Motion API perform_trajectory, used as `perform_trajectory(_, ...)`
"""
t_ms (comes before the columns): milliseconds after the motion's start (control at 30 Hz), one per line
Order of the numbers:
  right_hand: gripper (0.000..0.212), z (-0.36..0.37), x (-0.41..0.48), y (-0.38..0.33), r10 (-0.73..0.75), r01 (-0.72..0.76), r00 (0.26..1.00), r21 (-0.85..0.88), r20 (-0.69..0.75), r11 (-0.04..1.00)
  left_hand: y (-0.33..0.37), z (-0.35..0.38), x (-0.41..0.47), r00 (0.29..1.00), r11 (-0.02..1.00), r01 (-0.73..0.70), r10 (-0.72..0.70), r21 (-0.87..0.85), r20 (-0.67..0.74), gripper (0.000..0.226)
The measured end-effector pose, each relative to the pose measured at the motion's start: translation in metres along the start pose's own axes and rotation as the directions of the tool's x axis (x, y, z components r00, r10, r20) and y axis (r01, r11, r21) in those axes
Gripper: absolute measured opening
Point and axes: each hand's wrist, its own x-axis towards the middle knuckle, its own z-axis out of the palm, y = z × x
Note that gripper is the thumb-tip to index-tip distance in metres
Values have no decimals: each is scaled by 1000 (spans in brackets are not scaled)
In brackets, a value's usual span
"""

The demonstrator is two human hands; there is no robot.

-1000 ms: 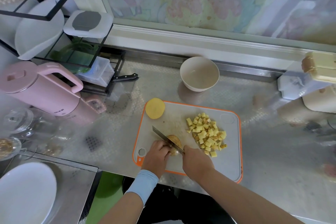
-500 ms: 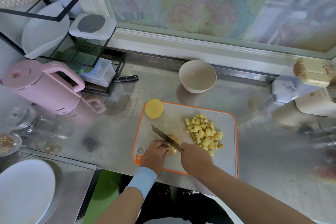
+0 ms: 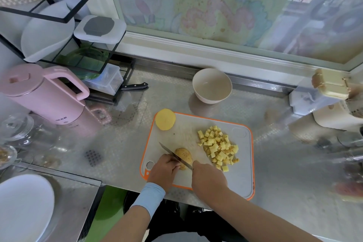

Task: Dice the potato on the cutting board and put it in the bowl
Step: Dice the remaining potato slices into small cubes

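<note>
Far left: a pink plastic electric kettle (image 3: 45,94) on the steel counter, out of the way, not part of the job.

The grey cutting board with orange rim (image 3: 241,173) sits at the counter's near edge. A yellow cut potato half (image 3: 165,119) lies cut face up on the board's far-left corner, overhanging the rim, likely parked there to wait its turn.

The left hand (image 3: 164,169) has its fingers curled down onto the near end of a brown-skinned potato chunk (image 3: 183,156), pinning it so it can't roll. The steel knife (image 3: 172,154) crosses diagonally over that chunk, just beside the left fingertips, tip pointing far-left. The right hand (image 3: 208,177) is wrapped tight where the handle must be; the handle itself is hidden. So the chunk lies between the two hands, touching the left and under the blade.

Right of the hands, a pile of yellow potato cubes (image 3: 218,146) is heaped mid-board, clear of the cutting spot.

A cream round ceramic bowl (image 3: 212,85) stands beyond the board, holding no potato; I judge the transfer not started.
</note>
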Motion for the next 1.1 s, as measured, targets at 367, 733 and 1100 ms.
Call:
perform_trajectory(367,13,2,14,0,19,-24,994,44,111,999,-6,1,-2,1000,998,14,-14,-61,7,28)
perform_trajectory(733,10,26,23,6,-18,11,997,90,69,996,-9,-5,0,999,996,2,2,-91,50,20)
perform_trajectory(1100,7,15,18,0,9,-18,996,100,89,995,-4,-4,-4,1000,1000,3,-2,-19,26,26)
